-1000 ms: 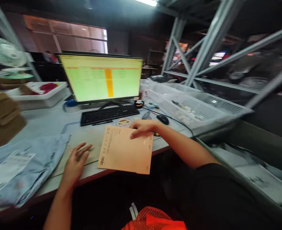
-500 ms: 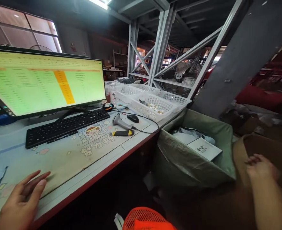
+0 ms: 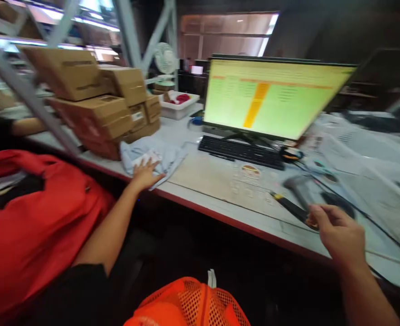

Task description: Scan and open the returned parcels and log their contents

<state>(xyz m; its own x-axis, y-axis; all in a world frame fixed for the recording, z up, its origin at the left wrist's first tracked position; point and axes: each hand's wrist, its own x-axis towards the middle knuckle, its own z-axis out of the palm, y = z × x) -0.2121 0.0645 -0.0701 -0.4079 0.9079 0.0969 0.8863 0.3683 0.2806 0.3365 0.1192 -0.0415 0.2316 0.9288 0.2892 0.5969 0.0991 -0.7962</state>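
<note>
My left hand (image 3: 146, 174) lies with fingers spread on a pale, crumpled plastic mailing bag (image 3: 171, 156) at the desk's front edge. My right hand (image 3: 340, 233) is closed in a pinch over the desk on the right. Its fingertips are at the near end of a black and yellow utility knife (image 3: 290, 208), over a small brownish patch. Blur hides whether they grip the knife or something smaller. Just behind that hand are a grey barcode scanner (image 3: 298, 188) and a dark mouse (image 3: 337, 203).
Cardboard boxes (image 3: 98, 115) are stacked on the left by a metal post. A monitor (image 3: 274, 99) and keyboard (image 3: 240, 151) stand at the back. White baskets (image 3: 363, 167) are on the right. A red bag (image 3: 46, 226) sits left; another person's arm (image 3: 28, 126) shows behind it.
The view has swung left, bringing the boxes and red bag into sight. My left hand now rests on the mailing bag. My right hand has moved from beside the green bin to the knife.
</note>
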